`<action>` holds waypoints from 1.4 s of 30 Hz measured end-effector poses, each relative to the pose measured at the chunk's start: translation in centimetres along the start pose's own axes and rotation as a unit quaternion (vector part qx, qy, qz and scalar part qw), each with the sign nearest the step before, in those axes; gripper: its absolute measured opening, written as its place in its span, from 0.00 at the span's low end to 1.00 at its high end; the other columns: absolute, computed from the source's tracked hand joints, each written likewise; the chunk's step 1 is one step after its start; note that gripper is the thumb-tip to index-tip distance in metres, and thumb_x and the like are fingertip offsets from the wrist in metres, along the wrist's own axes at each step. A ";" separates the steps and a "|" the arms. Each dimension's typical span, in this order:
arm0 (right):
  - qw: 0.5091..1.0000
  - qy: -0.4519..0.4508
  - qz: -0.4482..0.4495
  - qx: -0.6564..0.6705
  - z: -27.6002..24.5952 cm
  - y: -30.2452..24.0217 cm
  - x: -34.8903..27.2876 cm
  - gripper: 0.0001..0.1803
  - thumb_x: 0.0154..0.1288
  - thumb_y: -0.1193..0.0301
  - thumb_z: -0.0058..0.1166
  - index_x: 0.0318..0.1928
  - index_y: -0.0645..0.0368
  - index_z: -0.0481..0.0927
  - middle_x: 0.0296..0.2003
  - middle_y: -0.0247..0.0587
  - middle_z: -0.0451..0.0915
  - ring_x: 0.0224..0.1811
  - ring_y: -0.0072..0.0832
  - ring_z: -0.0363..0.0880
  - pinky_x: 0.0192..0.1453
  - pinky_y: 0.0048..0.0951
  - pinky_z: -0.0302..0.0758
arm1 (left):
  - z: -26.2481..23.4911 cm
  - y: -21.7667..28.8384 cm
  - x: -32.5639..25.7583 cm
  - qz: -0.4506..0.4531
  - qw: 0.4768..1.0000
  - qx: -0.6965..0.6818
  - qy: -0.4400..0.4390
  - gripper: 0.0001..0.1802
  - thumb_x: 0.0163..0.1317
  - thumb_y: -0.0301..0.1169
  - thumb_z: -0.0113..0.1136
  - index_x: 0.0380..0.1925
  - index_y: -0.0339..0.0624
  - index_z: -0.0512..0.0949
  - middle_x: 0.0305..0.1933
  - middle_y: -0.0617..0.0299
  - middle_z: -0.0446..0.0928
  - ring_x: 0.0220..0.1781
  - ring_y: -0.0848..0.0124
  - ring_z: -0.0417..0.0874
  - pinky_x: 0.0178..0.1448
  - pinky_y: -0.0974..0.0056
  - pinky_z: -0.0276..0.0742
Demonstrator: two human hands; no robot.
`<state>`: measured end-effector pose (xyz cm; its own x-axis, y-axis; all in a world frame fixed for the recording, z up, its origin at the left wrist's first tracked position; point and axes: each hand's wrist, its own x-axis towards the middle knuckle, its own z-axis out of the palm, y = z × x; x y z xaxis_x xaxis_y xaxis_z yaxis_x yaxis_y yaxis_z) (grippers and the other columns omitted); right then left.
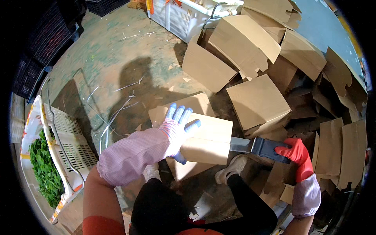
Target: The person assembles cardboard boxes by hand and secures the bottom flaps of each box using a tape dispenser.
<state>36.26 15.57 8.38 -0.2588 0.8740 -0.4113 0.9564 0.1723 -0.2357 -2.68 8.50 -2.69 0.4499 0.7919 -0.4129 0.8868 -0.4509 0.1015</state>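
My left hand (177, 132), in a white glove with blue fingertips, lies flat on a closed brown cardboard box (213, 135) with its fingers spread. My right hand (297, 156), in a red glove, grips a dark tape dispenser (270, 149) just beyond the box's right side. Between the dispenser and that side runs a shiny strip of tape (239, 144). More flattened-looking cardboard (197, 103) shows beyond and beneath the box; how the box is supported underneath is hidden.
Several open cardboard boxes (243, 39) are heaped at the far right, with another box (258, 102) beside the dispenser. A white crate (72, 137) of green leaves stands at left. Loose white straps (113, 117) lie on the floor. A second white crate (178, 21) is at the back.
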 end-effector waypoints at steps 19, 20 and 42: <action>0.965 -0.213 0.131 0.081 9.4 -7.6 11.2 0.21 0.48 0.51 0.60 0.27 0.59 0.83 0.26 0.48 0.81 0.30 0.31 0.81 0.35 0.32 0.76 | 2.5 -2.0 0.3 0.140 0.988 -0.023 0.066 0.53 0.29 0.66 0.64 0.61 0.64 0.64 0.71 0.55 0.49 0.72 0.44 0.40 0.69 0.36 0.24; 0.970 -0.206 0.102 0.083 10.8 -4.3 11.7 0.15 0.53 0.56 0.56 0.28 0.54 0.85 0.24 0.43 0.82 0.26 0.25 0.80 0.34 0.29 0.76 | 2.3 -1.4 1.2 0.175 0.982 -0.015 0.076 0.52 0.30 0.65 0.64 0.61 0.64 0.64 0.70 0.56 0.51 0.72 0.45 0.41 0.69 0.36 0.25; 0.801 0.300 0.103 0.507 23.7 -11.8 7.6 0.32 0.57 0.57 0.51 0.54 0.70 0.65 0.48 0.65 0.70 0.53 0.50 0.70 0.57 0.40 0.66 | 6.6 1.2 1.0 0.092 0.994 0.053 0.022 0.47 0.45 0.35 0.54 0.65 0.33 0.46 0.70 0.47 0.45 0.73 0.48 0.39 0.72 0.43 0.32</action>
<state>19.82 9.43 -12.83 0.2927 0.9502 -0.1070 0.2899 -0.1948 -0.9370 -1.87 6.03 -8.94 0.6102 0.7078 -0.3559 0.7736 -0.6292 0.0752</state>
